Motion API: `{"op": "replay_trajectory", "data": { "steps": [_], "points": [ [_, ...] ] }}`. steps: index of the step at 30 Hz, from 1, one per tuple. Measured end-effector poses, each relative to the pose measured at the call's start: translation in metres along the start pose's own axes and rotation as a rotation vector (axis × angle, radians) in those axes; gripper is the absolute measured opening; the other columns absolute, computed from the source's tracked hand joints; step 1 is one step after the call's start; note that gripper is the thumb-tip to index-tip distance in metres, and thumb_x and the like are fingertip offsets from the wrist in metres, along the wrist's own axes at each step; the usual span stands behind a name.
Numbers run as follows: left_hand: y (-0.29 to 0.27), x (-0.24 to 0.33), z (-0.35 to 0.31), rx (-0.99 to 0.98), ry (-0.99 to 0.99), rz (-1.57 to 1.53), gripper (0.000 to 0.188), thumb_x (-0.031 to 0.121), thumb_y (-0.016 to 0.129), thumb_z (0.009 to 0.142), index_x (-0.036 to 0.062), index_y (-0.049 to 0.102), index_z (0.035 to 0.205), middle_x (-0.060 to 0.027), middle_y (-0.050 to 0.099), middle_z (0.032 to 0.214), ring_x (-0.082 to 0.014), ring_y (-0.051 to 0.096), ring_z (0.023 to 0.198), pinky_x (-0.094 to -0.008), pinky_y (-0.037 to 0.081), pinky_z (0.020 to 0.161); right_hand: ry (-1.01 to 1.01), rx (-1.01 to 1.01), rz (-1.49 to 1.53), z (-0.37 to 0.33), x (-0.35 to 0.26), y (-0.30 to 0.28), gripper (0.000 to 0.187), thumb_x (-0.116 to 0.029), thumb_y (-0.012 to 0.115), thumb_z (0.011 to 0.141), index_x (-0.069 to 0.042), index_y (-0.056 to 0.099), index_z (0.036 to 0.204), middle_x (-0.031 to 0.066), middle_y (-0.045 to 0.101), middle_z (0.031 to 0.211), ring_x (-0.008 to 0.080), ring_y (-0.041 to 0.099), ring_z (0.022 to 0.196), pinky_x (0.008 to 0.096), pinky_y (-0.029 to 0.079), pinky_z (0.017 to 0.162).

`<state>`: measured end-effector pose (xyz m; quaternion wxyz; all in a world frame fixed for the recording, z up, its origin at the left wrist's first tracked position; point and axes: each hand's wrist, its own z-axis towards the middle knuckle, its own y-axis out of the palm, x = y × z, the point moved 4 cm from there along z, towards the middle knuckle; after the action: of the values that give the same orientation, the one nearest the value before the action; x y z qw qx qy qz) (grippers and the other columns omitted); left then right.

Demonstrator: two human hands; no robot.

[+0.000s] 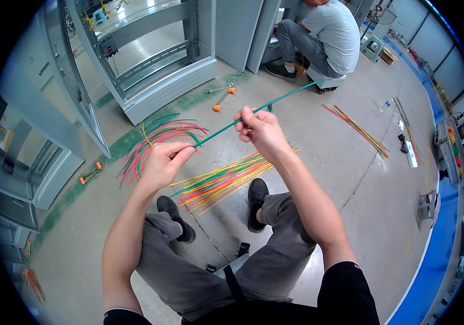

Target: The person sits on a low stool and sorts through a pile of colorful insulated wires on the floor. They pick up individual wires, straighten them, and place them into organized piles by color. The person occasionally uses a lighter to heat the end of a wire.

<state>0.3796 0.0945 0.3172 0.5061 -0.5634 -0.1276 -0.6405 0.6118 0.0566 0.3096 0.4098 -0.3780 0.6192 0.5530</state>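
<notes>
A long, thin green wire (286,96) slants up to the right across the space before me. Its near end is pinched between the thumb and fingers of my left hand (162,162). Farther along, my right hand (259,130) is closed around the wire, and the rest sticks out past it toward the seated person. Below my hands, a loose bundle of straight red, yellow and green wires (218,184) lies on the floor near my shoes. Curved red and green wires (150,142) are heaped beyond my left hand, with a yellow strand among them.
Open grey metal cabinets (172,78) stand ahead and left. A co-worker (332,35) sits on a low wheeled seat (327,81) at one. Orange-ended springlike parts (224,100) lie on the floor, as do more straight wires (356,130) at right. A blue strip (427,276) edges the right side.
</notes>
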Motion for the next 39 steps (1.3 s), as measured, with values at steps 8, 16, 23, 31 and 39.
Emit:
{"op": "replay_trajectory", "data": {
  "steps": [8,16,23,31,39],
  "points": [
    [0.001,0.003,-0.001,0.119,0.047,0.219,0.016,0.012,0.063,0.087,-0.0037,0.067,0.088,0.0004,0.049,0.057,-0.0056,0.041,0.052,-0.0256,0.032,0.047,-0.245,0.037,-0.223,-0.008,-0.009,0.002,0.033,-0.027,0.048,0.099,0.002,0.059,0.089,0.0029,0.056,0.072,0.009,0.046,0.062,0.0237,0.038,0.055],
    [0.001,0.007,0.0,-0.101,-0.068,0.081,0.017,0.013,0.061,0.088,-0.0023,0.068,0.089,-0.0079,0.055,0.059,-0.01,0.047,0.054,-0.0287,0.038,0.051,-0.028,-0.007,0.033,0.002,-0.003,-0.01,0.033,-0.028,0.047,0.1,0.0,0.059,0.087,0.0021,0.053,0.07,0.0091,0.043,0.06,0.0239,0.037,0.055],
    [0.006,0.008,-0.004,0.038,-0.035,0.151,0.018,0.014,0.062,0.089,-0.0031,0.068,0.088,-0.0041,0.053,0.059,-0.0084,0.044,0.054,-0.0275,0.036,0.05,-0.135,0.046,-0.126,0.0,-0.003,-0.006,0.034,-0.028,0.047,0.1,0.0,0.058,0.085,0.0029,0.054,0.07,0.009,0.043,0.061,0.0241,0.036,0.054],
    [-0.006,0.0,-0.002,-0.101,-0.078,0.029,0.018,0.014,0.06,0.09,-0.0005,0.069,0.095,0.0007,0.05,0.058,-0.0067,0.04,0.053,-0.0263,0.033,0.049,-0.133,0.017,0.072,0.001,-0.015,-0.037,0.03,-0.028,0.052,0.098,0.0,0.059,0.087,0.0041,0.057,0.071,0.0099,0.046,0.059,0.0232,0.038,0.055],
    [0.007,0.005,-0.003,0.045,0.014,0.223,0.016,0.013,0.061,0.088,-0.0021,0.067,0.091,-0.0083,0.056,0.06,-0.0126,0.049,0.052,-0.0291,0.038,0.051,-0.197,0.033,-0.189,-0.007,-0.008,-0.005,0.034,-0.028,0.051,0.098,0.002,0.061,0.088,0.0036,0.057,0.069,0.0088,0.046,0.057,0.0229,0.036,0.051]
  ]
}}
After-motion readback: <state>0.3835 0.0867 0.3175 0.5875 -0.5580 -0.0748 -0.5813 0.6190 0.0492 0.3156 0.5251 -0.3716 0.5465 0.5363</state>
